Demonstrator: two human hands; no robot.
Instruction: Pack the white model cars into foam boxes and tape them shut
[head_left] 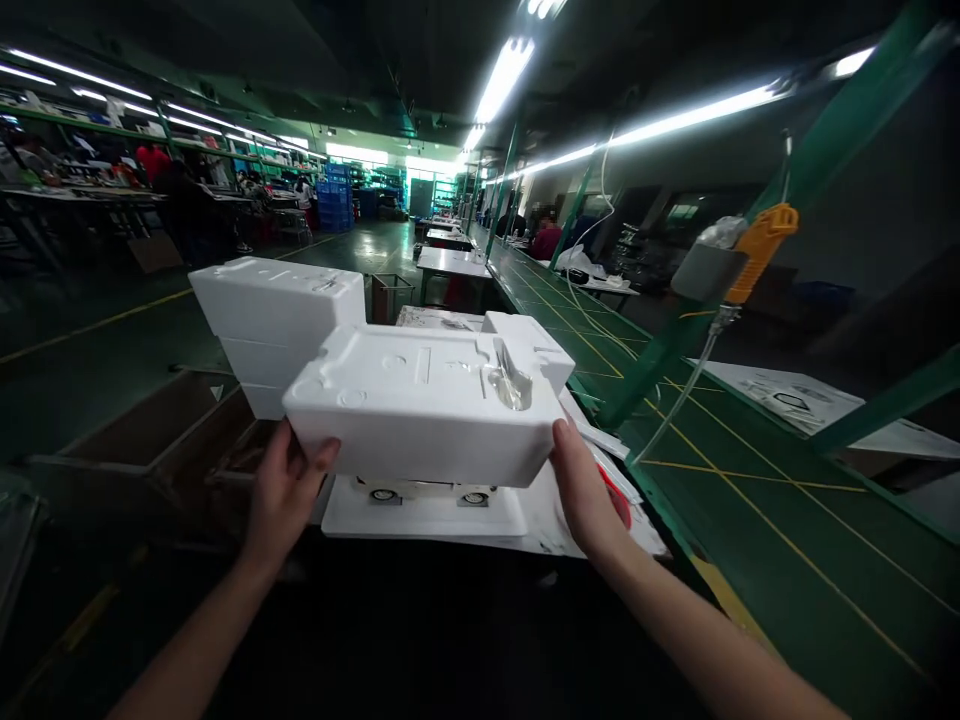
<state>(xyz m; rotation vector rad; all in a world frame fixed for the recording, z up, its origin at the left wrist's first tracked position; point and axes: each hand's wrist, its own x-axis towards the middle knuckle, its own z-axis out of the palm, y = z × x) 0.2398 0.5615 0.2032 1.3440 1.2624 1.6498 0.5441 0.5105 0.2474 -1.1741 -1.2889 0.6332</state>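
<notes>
A white rectangular foam block (427,445) sits between the left hand (281,490) and the right hand (585,490), directly over a cream-coloured model car (429,491). The car rests on a flat white foam base (424,520), which lies on a white-topped worktable (551,535). Behind the block to the left stands a stack of white foam pieces (277,340); another white foam piece (529,340) lies behind it to the right. A curved red handle (616,500) lies right of the base. Farther right runs a long green surface with yellow lines (720,520), with an orange tool (761,250) hanging above.
</notes>
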